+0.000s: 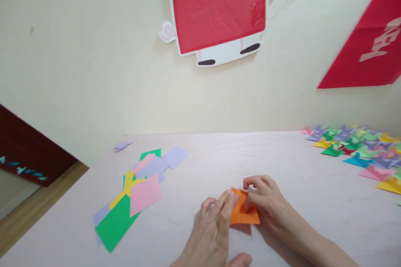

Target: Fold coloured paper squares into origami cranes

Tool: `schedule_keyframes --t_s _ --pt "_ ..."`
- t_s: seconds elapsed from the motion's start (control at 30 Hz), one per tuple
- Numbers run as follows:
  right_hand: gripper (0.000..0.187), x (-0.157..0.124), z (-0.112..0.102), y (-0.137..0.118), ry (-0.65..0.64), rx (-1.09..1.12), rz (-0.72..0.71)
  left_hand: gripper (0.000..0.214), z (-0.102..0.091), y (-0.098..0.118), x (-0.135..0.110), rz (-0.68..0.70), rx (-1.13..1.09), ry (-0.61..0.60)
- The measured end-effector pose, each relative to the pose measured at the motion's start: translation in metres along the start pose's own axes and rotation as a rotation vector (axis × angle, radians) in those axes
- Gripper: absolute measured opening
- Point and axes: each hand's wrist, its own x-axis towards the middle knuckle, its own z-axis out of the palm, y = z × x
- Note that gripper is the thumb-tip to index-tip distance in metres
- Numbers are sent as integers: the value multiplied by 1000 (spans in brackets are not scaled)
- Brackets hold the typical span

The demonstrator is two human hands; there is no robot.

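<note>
A small piece of orange paper (247, 215), partly folded, is between my hands, its lower edge tilted a little off the cloth with a shadow beneath. My left hand (216, 221) has its fingertips pressed on the paper's upper left edge, while its thumb sticks out below, apart from the sheet. From the other side, my right hand (272, 204) bends its fingers over the paper's upper right part, and a fingertip rests on the orange surface. The right fingers hide that corner, so the fold there cannot be made out.
Loose paper sheets lie to the left, among them a green sheet (117, 225) and a pink sheet (145, 196). Rows of folded coloured paper shapes (360, 150) stand at the right. A folded lilac piece (122, 146) sits at the table's far left. The wall (140, 91) rises behind.
</note>
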Motion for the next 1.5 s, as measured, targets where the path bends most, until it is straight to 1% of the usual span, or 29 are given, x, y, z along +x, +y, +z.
schedule_keyframes --t_s 0.07,0.13,0.23,0.3,0.33,0.37,0.43,0.5,0.57,0.63,0.67,0.77,0.87,1.03,1.23,1.37,1.5 --pt "31 -2 -5 5 23 -36 -31 97 1 -1 -1 24 91 -43" --pt "32 -5 -11 9 -1 -32 -55 91 4 -1 -1 58 155 -48" --pt "27 -9 -21 13 -137 34 -65 72 9 0 -3 62 215 -5" --pt "17 -10 -23 13 -195 78 -39 70 13 2 -5 52 235 33" --pt "10 -10 -23 13 -195 99 -18 72 14 3 -7 48 238 57" --pt "9 -8 -22 12 -177 121 10 75 15 5 -8 39 243 80" --pt "19 -3 -17 9 -117 162 90 75 17 9 -11 8 273 109" --pt "21 3 -11 5 -76 176 209 62 19 14 -14 -48 338 121" --pt "19 10 -7 2 -68 166 321 48 21 18 -15 -98 417 126" --pt "16 15 -3 0 -71 154 383 42 23 20 -16 -125 486 130" --pt "15 16 -2 0 -70 148 393 41 23 19 -16 -121 511 124" --pt "16 17 1 1 -55 133 381 43 24 15 -16 -52 521 58" --pt "18 16 5 3 -41 122 372 46 24 9 -16 22 468 -35" --pt "16 15 9 6 -1 84 366 51 22 5 -15 9 387 -132" --pt "15 14 12 8 20 84 353 50 17 5 -12 35 374 -147" --pt "11 13 14 10 35 82 337 47 18 7 -10 17 413 -131" --pt "13 12 15 9 41 77 314 47 18 8 -9 0 411 -167"
